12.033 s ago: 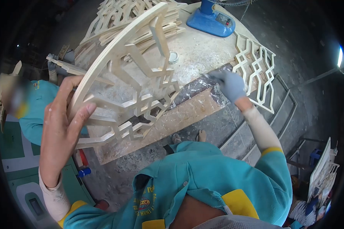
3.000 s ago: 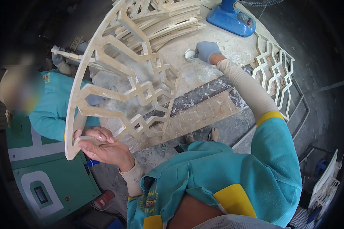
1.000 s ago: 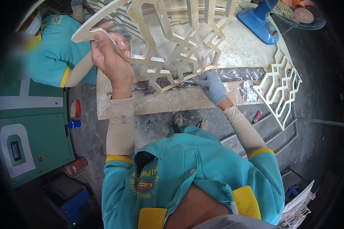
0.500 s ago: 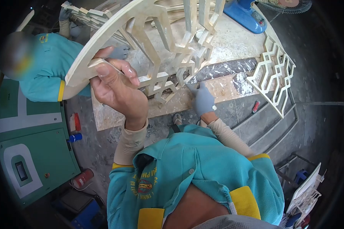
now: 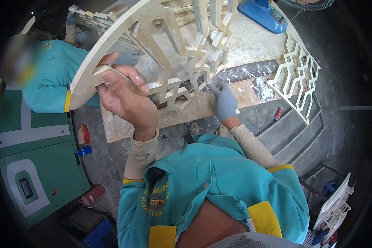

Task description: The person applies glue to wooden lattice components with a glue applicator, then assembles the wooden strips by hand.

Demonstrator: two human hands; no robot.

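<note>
My bare left hand is closed round the corner of a pale wooden lattice panel, its thumb on the near face. The panel has a curved outer rim and is tilted up over the worktable. My right hand, in a grey glove, is close to the panel's lower edge. Its index finger reaches toward the lattice and the other fingers are curled. Whatever those fingers hold, if anything, is hidden.
A second lattice panel leans at the table's right side above a metal frame. A blue fan base stands at the back. A co-worker is at the left, beside a green cabinet. Wooden strips lie behind.
My right hand has moved slightly right and up along the panel's lower edge. My left hand keeps its grip, and the panel has barely shifted.
</note>
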